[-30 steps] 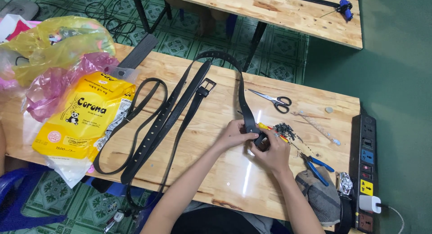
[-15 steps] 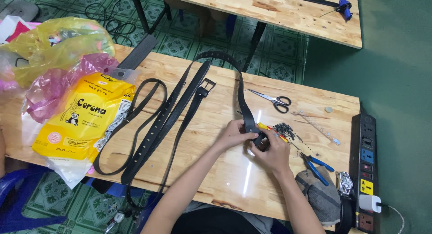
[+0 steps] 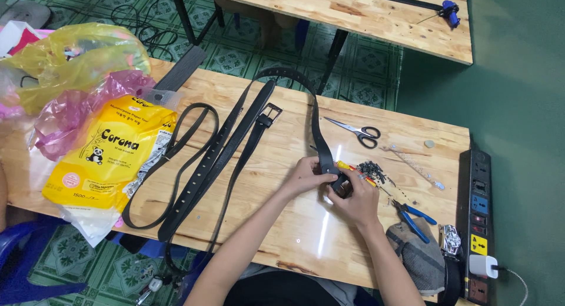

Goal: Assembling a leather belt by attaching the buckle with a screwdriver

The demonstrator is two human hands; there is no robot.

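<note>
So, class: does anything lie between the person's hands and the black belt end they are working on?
No. Both the left hand and right hand already grip the belt end directly; nothing visible stands between them.

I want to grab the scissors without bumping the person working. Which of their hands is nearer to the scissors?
The right hand. It lies just below the scissors, by the belt end. The left hand sits farther left of them, also on the belt.

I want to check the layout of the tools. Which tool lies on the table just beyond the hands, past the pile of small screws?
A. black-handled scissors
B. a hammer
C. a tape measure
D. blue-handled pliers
A: the black-handled scissors lie on the wooden table, farther from the person than the small screws and both hands.
</note>
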